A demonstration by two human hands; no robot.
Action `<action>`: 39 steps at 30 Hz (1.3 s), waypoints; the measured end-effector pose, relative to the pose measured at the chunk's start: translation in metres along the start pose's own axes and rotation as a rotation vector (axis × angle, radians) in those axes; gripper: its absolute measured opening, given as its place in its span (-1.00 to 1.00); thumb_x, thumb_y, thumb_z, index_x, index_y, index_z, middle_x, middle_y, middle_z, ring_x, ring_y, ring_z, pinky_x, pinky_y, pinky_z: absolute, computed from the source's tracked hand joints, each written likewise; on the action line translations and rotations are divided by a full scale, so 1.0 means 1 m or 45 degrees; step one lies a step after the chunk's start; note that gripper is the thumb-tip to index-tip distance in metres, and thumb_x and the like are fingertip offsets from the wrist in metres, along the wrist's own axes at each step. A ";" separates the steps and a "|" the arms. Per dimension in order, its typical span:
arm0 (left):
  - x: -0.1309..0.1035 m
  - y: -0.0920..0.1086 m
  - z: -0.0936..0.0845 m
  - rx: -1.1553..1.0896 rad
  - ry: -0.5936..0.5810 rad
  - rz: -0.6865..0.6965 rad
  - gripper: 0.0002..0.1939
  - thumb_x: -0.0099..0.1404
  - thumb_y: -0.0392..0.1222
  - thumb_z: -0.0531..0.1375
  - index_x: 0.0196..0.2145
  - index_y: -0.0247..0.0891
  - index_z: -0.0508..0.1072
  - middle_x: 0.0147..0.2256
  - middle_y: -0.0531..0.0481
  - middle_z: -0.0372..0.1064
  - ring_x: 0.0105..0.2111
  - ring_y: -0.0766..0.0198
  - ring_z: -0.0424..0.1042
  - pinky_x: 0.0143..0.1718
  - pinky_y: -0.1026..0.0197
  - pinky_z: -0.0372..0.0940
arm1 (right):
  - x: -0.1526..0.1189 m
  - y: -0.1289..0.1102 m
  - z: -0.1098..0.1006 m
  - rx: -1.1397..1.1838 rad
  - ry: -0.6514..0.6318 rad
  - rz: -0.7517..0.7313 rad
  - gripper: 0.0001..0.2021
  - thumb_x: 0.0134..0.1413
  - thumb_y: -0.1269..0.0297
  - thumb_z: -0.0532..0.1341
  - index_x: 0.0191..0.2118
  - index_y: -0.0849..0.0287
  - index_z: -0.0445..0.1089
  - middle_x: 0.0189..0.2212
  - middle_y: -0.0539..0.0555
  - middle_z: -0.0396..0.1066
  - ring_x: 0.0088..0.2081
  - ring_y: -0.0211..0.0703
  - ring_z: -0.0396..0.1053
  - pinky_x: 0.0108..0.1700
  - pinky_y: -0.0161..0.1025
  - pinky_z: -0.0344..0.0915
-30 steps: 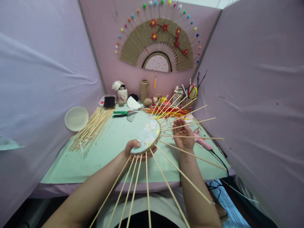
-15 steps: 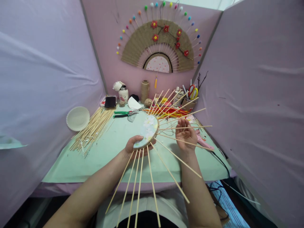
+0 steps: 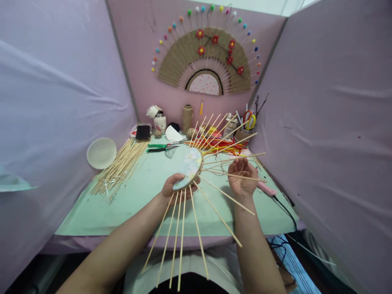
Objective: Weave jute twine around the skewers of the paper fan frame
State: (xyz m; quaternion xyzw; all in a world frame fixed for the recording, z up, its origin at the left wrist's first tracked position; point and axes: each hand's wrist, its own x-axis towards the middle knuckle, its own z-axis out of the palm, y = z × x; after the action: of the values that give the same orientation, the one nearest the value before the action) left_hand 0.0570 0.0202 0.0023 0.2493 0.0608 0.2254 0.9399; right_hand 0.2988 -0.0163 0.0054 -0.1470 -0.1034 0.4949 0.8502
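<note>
My left hand (image 3: 175,188) grips the lower edge of a half-round fan base (image 3: 188,167) covered in pale floral fabric, thumb on the face and fingers behind. From its rounded, cord-like rim, several thin wooden sticks (image 3: 197,228) spread out like rays toward me, right and away. My right hand (image 3: 243,179) is palm up among the right-hand sticks, fingers apart and loosely bent. One stick crosses in front of its palm. Thin twine loops (image 3: 225,166) show beside its fingers; whether the fingers touch the twine is unclear.
Loose sticks (image 3: 122,165) and a white plate (image 3: 101,153) lie left. Green-handled pliers (image 3: 159,147), a twine spool (image 3: 187,117), red and yellow strips (image 3: 223,145) and scissors (image 3: 250,120) sit behind. A pink corded tool (image 3: 266,188) lies right. A finished fan (image 3: 180,61) hangs on the wall.
The fan base has tilted slightly, and its right-hand sticks have shifted up or inward. My right hand has moved a little to the right, its fingers spreading slightly.
</note>
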 end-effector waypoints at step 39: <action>0.001 0.002 0.011 -0.017 0.133 0.001 -0.73 0.04 -0.21 0.16 -0.28 -0.41 0.39 -0.45 -0.07 0.34 -0.69 0.48 0.13 -0.76 0.40 0.02 | 0.001 -0.003 -0.003 -0.021 0.000 -0.054 -0.88 -0.10 0.33 0.22 -0.39 0.17 0.49 -0.43 -0.03 0.57 -0.32 -0.29 0.53 -0.31 -0.33 0.46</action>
State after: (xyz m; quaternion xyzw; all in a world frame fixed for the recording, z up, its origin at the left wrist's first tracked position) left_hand 0.0594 0.0174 0.0129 0.2310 0.1080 0.2389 0.9370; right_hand 0.3024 -0.0174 0.0040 -0.1516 -0.1106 0.4760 0.8592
